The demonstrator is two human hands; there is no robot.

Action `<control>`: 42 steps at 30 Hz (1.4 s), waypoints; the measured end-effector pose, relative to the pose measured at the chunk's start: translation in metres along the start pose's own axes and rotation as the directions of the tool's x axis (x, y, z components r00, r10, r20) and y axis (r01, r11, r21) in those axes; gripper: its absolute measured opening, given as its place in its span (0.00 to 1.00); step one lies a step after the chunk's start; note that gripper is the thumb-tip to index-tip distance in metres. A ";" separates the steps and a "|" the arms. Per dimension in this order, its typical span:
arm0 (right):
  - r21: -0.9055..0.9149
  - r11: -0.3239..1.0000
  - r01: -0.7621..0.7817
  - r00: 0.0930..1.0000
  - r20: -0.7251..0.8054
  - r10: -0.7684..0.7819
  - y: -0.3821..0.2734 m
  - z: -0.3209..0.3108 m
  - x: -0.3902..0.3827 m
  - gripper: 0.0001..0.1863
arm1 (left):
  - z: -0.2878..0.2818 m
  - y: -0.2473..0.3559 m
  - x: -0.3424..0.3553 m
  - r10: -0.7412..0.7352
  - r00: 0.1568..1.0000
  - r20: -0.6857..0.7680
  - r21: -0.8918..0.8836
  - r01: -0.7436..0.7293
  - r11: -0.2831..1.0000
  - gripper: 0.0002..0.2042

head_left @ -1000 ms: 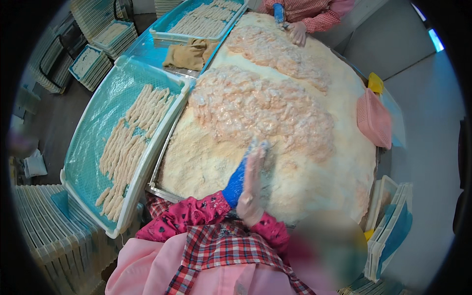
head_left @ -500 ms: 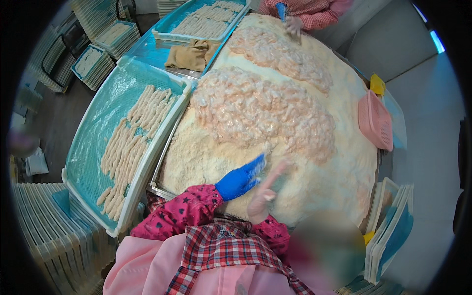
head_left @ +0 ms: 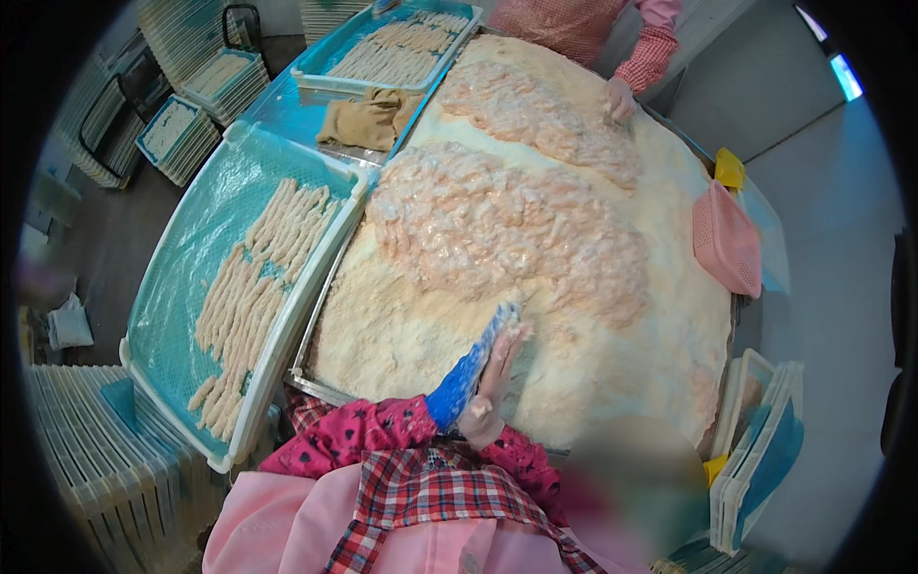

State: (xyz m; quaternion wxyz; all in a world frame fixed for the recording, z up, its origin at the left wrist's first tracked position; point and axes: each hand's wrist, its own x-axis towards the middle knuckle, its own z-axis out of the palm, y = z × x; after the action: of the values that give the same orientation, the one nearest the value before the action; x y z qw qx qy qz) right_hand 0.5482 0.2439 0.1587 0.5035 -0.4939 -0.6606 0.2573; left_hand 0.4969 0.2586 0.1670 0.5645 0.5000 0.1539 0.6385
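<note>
My left hand point(head_left: 468, 378), in a blue glove dusted with white crumbs, is stretched flat with its fingers straight. Against it, palm to palm, lies my right hand point(head_left: 491, 383) in a thin clear glove, fingers also straight. Whether anything is between the palms is hidden. Both hands are over the pale crumb coating point(head_left: 382, 311) spread across the table, just short of a large heap of wet, pinkish raw meat strips point(head_left: 507, 220). To the left, a white-rimmed tray point(head_left: 158, 287) lined with teal mesh carries rows of coated strips point(head_left: 244, 297).
Across the table, a co-worker's gloved hand point(head_left: 620, 99) is by a second meat heap point(head_left: 535, 115). A tan cloth point(head_left: 368, 119) lies near another filled tray point(head_left: 304, 78). A pink basket point(head_left: 727, 239) stands at the right edge. Stacked trays point(head_left: 105, 450) flank me.
My hands have come together palm to palm; they were apart before. Across the table, the co-worker's gloved hand has shifted right, and a blue-gloved hand now shows over the far tray.
</note>
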 end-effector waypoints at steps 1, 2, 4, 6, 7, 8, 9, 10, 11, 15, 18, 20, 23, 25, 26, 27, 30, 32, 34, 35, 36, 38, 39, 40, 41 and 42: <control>-0.010 1.000 -0.014 0.999 -0.030 0.014 -0.011 -0.002 0.011 0.51 | 0.001 0.001 -0.003 0.021 1.000 -0.010 0.000 -0.021 1.000 0.44; 0.010 1.000 0.023 1.000 -0.004 -0.023 -0.014 -0.003 0.011 0.51 | 0.008 -0.004 -0.005 0.097 0.995 -0.029 -0.028 -0.098 0.995 0.45; 0.055 0.995 0.087 0.995 0.041 -0.089 -0.019 -0.001 0.005 0.50 | 0.022 -0.008 0.001 0.226 0.971 -0.078 -0.049 -0.230 0.972 0.47; 0.051 0.987 0.154 0.987 0.031 -0.156 -0.009 -0.002 0.012 0.50 | 0.021 0.017 0.023 0.130 0.990 -0.051 0.018 -0.130 0.991 0.46; 0.022 0.983 0.182 0.983 0.011 -0.182 0.005 -0.007 0.021 0.49 | 0.006 0.026 0.027 -0.052 0.999 -0.014 0.113 0.053 0.992 0.46; 0.037 0.984 0.177 0.984 0.018 -0.178 0.012 -0.006 0.022 0.47 | -0.006 0.033 0.027 -0.228 0.974 -0.002 0.220 0.223 0.950 0.46; 0.050 0.985 0.168 0.985 0.026 -0.169 0.019 -0.005 0.022 0.45 | -0.015 0.019 0.019 -0.200 0.978 -0.061 0.136 0.207 0.969 0.39; -0.059 0.982 0.179 0.981 0.092 -0.173 0.017 -0.004 0.033 0.44 | -0.033 0.003 0.009 -0.233 0.971 -0.054 0.123 0.238 0.963 0.38; -0.168 0.966 0.199 0.973 0.149 -0.175 0.017 -0.007 0.053 0.43 | -0.051 -0.004 0.006 -0.265 0.964 -0.040 0.112 0.268 0.957 0.37; -0.653 0.756 0.036 0.997 -0.031 -0.074 0.072 -0.038 0.143 0.33 | -0.090 0.025 0.025 -0.647 0.736 -0.201 -0.940 0.042 0.340 0.27; -0.893 0.451 -0.005 1.000 0.003 0.016 0.109 -0.067 0.186 0.18 | -0.145 0.071 0.066 -0.630 0.635 -0.447 -0.870 -0.145 0.471 0.28; -0.879 0.461 0.118 0.992 0.081 -0.099 0.123 -0.073 0.188 0.15 | -0.222 0.083 0.090 -0.350 0.739 -0.576 -0.715 -0.247 0.654 0.25; -0.840 0.537 0.081 0.995 0.041 -0.086 0.124 -0.061 0.191 0.15 | -0.358 0.108 0.092 0.060 0.615 -0.786 0.095 0.025 0.995 0.28; -0.825 0.565 0.006 1.000 0.013 0.008 0.120 -0.056 0.193 0.12 | -0.418 0.129 0.089 0.031 0.663 -0.748 0.283 0.276 0.919 0.30; -0.817 0.576 -0.035 0.998 -0.003 0.056 0.118 -0.055 0.195 0.11 | -0.452 0.138 0.077 -0.174 0.696 -0.697 0.313 0.513 0.799 0.31; -0.763 0.636 -0.114 0.992 -0.049 0.118 0.113 -0.055 0.197 0.10 | -0.477 0.137 0.068 -0.279 0.656 -0.701 0.227 0.576 0.785 0.31; -0.498 0.814 -0.299 0.954 -0.166 0.249 0.108 -0.072 0.198 0.07 | -0.465 0.127 0.097 -0.410 0.626 -0.664 0.166 0.657 0.735 0.32; -0.158 0.947 -0.279 0.950 -0.187 0.249 0.119 -0.092 0.200 0.07 | -0.487 0.111 0.090 -0.414 0.648 -0.639 0.108 0.610 0.785 0.30; -0.055 0.960 -0.276 0.947 -0.185 0.262 0.079 -0.093 0.198 0.07 | -0.516 0.093 0.083 -0.250 0.716 -0.652 0.240 0.508 0.827 0.24; -0.002 0.964 -0.267 0.948 -0.178 0.263 0.057 -0.088 0.190 0.07 | -0.525 0.103 0.075 -0.195 0.703 -0.684 0.273 0.495 0.825 0.22; -0.042 0.968 -0.246 0.967 -0.072 0.243 0.055 -0.087 0.167 0.05 | -0.537 0.110 0.068 -0.135 0.689 -0.712 0.309 0.479 0.821 0.21; -0.258 0.965 0.052 0.953 0.302 0.029 0.017 -0.085 0.139 0.05 | -0.453 0.124 0.081 0.006 0.785 -0.619 0.494 0.383 0.780 0.20; -0.311 0.941 0.133 0.855 0.516 0.049 0.023 -0.085 0.119 0.11 | -0.420 0.123 0.080 -0.069 0.772 -0.632 0.422 0.418 0.805 0.20; -0.289 0.957 -0.012 0.838 0.520 0.167 0.027 -0.091 0.102 0.13 | -0.389 0.117 0.081 -0.139 0.755 -0.640 0.352 0.450 0.820 0.19; -0.266 0.951 -0.159 0.806 0.521 0.281 0.029 -0.096 0.085 0.15 | -0.352 0.111 0.082 -0.211 0.739 -0.640 0.282 0.481 0.830 0.19; -0.239 0.924 -0.300 0.758 0.528 0.383 0.036 -0.099 0.071 0.18 | -0.297 0.108 0.077 -0.336 0.806 -0.487 0.393 0.546 0.740 0.19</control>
State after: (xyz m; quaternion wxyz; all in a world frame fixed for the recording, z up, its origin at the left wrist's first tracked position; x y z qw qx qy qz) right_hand 0.6531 0.3067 0.1931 0.1939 -0.5415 -0.6944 0.4325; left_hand 0.2051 0.4011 0.1504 0.5053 0.4444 0.5425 0.5029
